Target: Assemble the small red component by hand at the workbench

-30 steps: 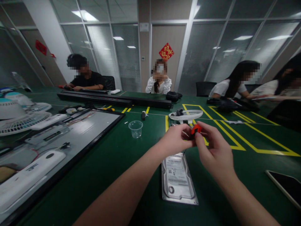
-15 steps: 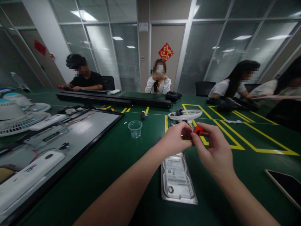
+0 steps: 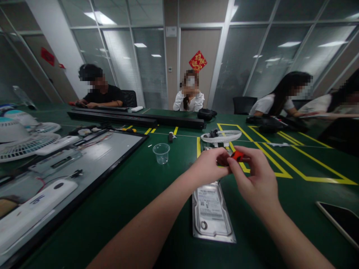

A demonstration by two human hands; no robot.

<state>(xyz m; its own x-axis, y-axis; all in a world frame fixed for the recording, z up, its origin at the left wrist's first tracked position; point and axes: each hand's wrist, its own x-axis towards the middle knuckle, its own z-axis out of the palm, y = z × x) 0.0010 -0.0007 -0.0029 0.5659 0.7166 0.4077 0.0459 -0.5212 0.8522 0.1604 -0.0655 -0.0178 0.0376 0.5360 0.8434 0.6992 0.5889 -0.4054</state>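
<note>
A small red-and-black piece [image 3: 237, 155], too small to name, is pinched between the thumb and fingers of my right hand [image 3: 256, 173]. My left hand [image 3: 210, 166] meets it from the other side, with its fingers curled and thumb pressed in; what lies inside that grip is hidden. Both hands are raised above a silver hard drive [image 3: 211, 211] lying label up on the green table. The drive's far end is covered by my left hand. Just beyond my fingers rests a white fan grille [image 3: 221, 137] with a dark part on it.
Left of my hands stands a clear plastic cup [image 3: 161, 154]. A large dismantled panel [image 3: 112, 149] with white casings fills the left side, near fan parts [image 3: 25, 144]. A phone [image 3: 340, 222] lies at right. Long black bars [image 3: 134, 118] cross the far side, where several people sit.
The red-and-black piece has turned slightly between my fingers and tilts a little more to the right. My hands stay in nearly the same place.
</note>
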